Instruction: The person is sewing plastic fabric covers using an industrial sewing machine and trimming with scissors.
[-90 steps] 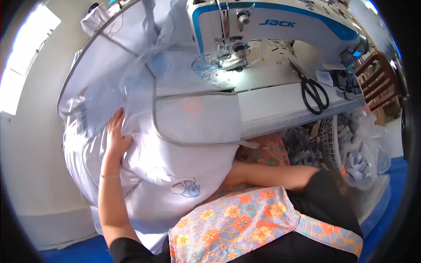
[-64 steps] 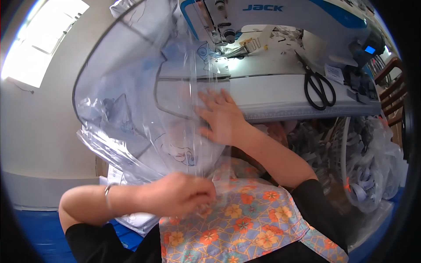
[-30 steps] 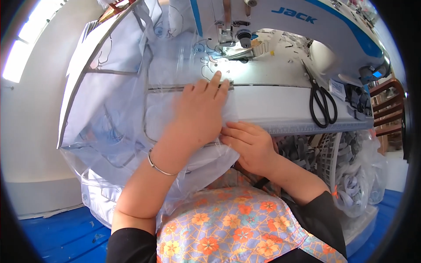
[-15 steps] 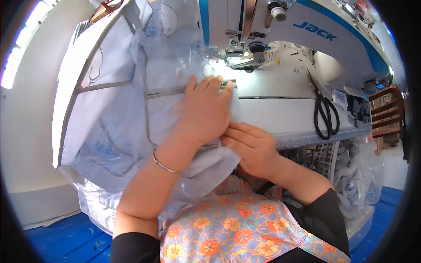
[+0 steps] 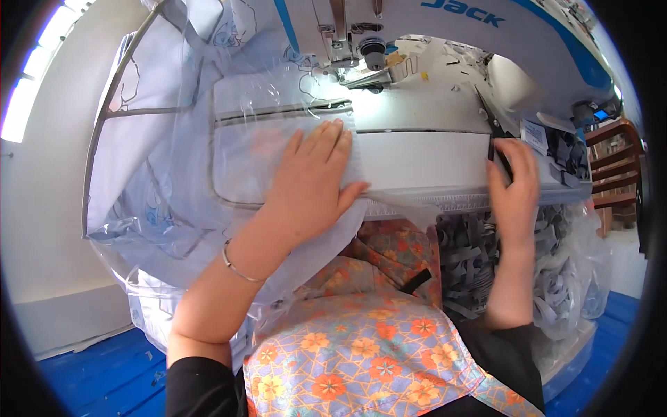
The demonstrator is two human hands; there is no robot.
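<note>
My left hand (image 5: 314, 177) lies flat with fingers stretched on white fabric (image 5: 240, 167) edged with dark grey binding. Clear plastic film (image 5: 260, 90) covers part of this fabric, which spreads over the left of the sewing table. To the right, my right hand (image 5: 515, 191) reaches over the table's front edge and curls round the handles of black scissors (image 5: 495, 125), hiding most of them. The scissors' blades point away from me. Just beyond the left fingertips is the lit needle area (image 5: 342, 75) of a white and blue sewing machine (image 5: 451, 31).
A clear ruler strip (image 5: 410, 203) runs along the table's front edge. Small dark items and a white card (image 5: 535, 135) stand at the right end. Below hang grey strips (image 5: 465, 264) and a clear plastic bag (image 5: 570, 278). A wooden chair (image 5: 615, 163) is beyond.
My right hand has left the fabric beside the left hand and moved right onto the scissors. The left hand stays flat on the fabric. The view has shifted slightly.
</note>
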